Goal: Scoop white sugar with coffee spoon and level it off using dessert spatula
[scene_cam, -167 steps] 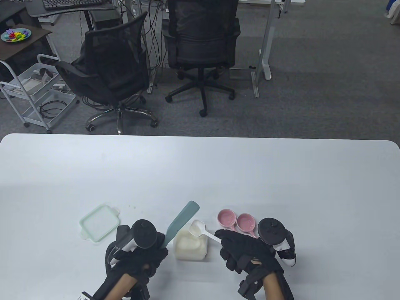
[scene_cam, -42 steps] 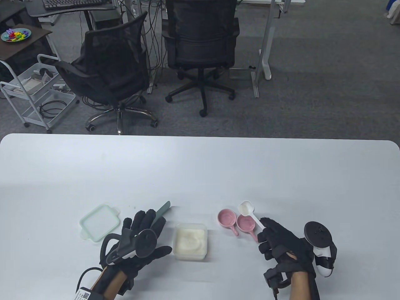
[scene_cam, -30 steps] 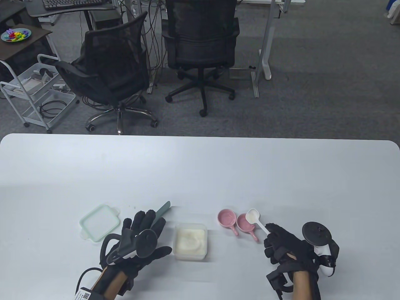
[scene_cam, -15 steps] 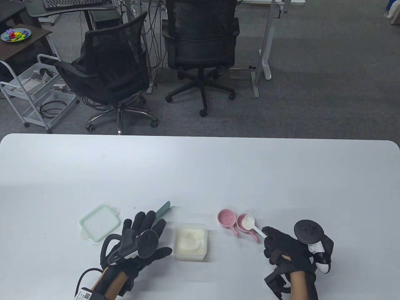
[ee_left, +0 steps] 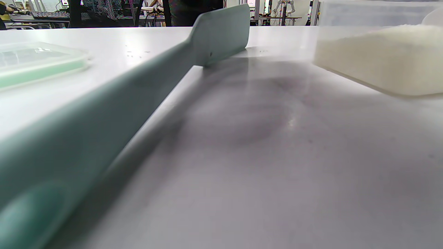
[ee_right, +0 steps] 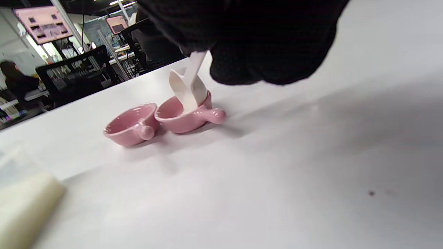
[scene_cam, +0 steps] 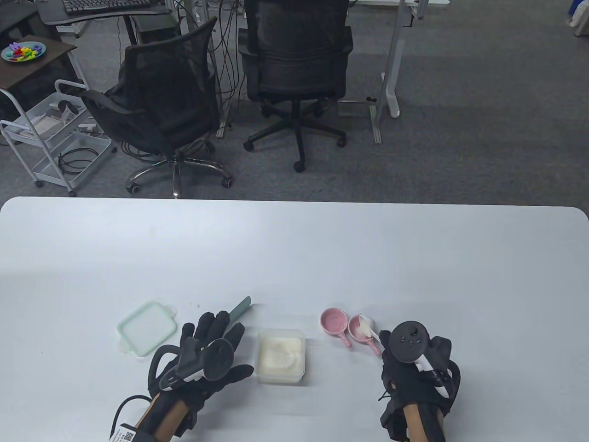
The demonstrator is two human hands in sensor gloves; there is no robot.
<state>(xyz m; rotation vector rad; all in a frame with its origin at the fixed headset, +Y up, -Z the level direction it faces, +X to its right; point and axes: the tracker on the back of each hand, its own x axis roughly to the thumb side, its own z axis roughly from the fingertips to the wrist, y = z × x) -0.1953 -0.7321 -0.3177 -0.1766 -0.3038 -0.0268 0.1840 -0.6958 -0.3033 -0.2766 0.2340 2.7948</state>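
Your right hand (scene_cam: 416, 368) is gripping the coffee spoon (ee_right: 188, 86), tipping its bowl into the nearer pink dish (scene_cam: 363, 329) at its 10 o'clock. Your left hand (scene_cam: 209, 352) is lying flat, fingers spread, over the dessert spatula (ee_left: 138, 90), blade pointing to 1 o'clock beside the sugar tub (scene_cam: 280, 355).

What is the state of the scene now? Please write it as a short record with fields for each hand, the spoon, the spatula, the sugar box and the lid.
right hand: holds the coffee spoon by its handle
coffee spoon: tipped into the right pink cup
left pink cup: beside it, looks empty
left hand: fingers spread, lying over the spatula's handle
dessert spatula: lies on the table
sugar box: open, sugar inside
lid: flat on the table, left of the left hand
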